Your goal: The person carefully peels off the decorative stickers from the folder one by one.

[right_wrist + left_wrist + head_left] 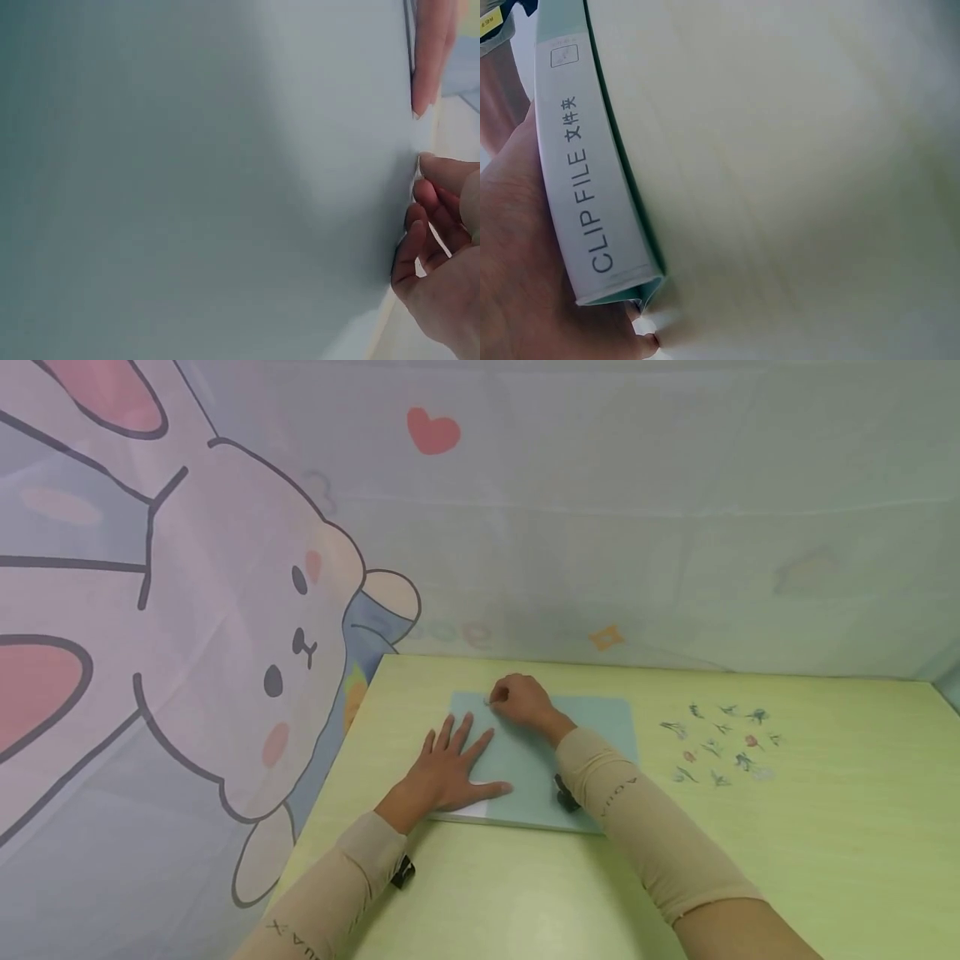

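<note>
A pale green clip file (525, 764) lies flat on the table, its white spine label (585, 180) reading "CLIP FILE" in the left wrist view. My left hand (447, 774) rests on the file's left part with fingers spread. Near the file's far left edge, my right hand (519, 697) pinches a small, thin whitish piece (487, 702) between thumb and forefinger. That piece, perhaps a sticker, is too small to make out. In the right wrist view the right hand (442, 247) is low over the cover, with a left fingertip (421, 94) close by.
Several small flower and leaf cutouts or stickers (712, 747) lie spread on the yellow-green table (847, 827) to the right of the file. A hanging cloth (600, 527) with a printed rabbit stands behind and left of the table. Dark wrist devices (567, 793) sit under both forearms.
</note>
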Demonstrator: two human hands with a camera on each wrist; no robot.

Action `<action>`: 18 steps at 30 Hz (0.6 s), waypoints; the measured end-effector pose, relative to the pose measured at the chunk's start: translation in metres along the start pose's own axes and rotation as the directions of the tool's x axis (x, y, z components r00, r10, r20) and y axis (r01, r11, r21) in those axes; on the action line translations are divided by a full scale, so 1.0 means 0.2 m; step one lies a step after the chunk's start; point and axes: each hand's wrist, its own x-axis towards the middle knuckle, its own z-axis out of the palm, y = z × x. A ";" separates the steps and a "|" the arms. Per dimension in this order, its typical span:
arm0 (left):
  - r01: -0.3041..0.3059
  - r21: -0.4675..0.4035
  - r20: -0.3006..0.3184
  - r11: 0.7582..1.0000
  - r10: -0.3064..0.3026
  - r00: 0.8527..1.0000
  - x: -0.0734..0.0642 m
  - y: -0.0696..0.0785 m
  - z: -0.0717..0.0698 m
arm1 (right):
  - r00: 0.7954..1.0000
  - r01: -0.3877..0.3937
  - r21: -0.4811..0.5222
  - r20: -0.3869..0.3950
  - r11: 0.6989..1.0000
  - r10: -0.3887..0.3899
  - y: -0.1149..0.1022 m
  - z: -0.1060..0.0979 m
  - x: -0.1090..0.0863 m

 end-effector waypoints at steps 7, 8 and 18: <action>0.009 0.018 0.000 1.000 -0.009 1.000 0.01 0.00 0.01 | 0.995 -0.032 0.118 0.094 0.992 0.021 0.03 -0.04 0.00; 0.010 0.018 -0.002 1.000 -0.010 1.000 0.01 0.00 0.01 | 0.994 -0.033 0.136 0.108 0.990 0.018 0.03 -0.05 0.00; 0.011 0.004 0.010 1.000 -0.011 1.000 0.01 -0.01 0.01 | 0.993 -0.047 0.244 0.114 0.969 0.020 0.06 -0.08 -0.02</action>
